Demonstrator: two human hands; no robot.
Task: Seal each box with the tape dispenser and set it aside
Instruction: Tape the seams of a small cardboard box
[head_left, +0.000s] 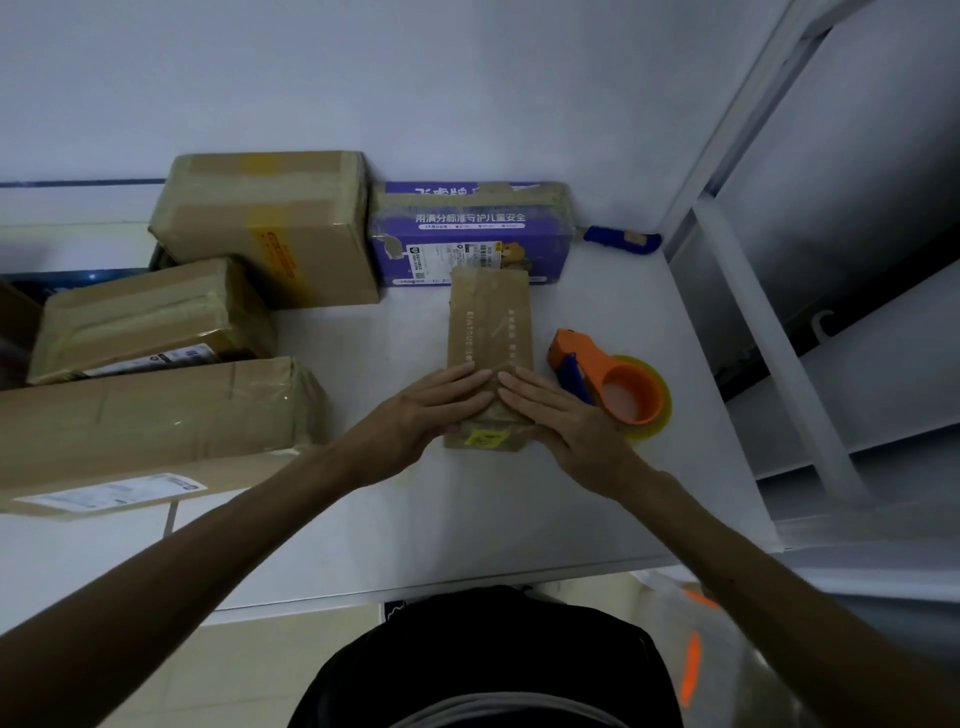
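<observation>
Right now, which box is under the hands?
The small narrow brown box beside the orange tape dispenser: left hand and right hand lie flat on it alone.

Worn on the torso, just below the near edge of the worktop (467, 540): black upper garment (483, 660), rounded in outline, of plain dark fabric. Across its part farthest from the worktop, a curved grey band (498, 713). At its corner nearest the worktop edge, a small white mark (396, 611), too small to read. Bare from frame border to wrist, over the worktop: left forearm (234, 530) and right forearm (753, 577); left grip (426, 410) and right grip (566, 421) bare likewise.
</observation>
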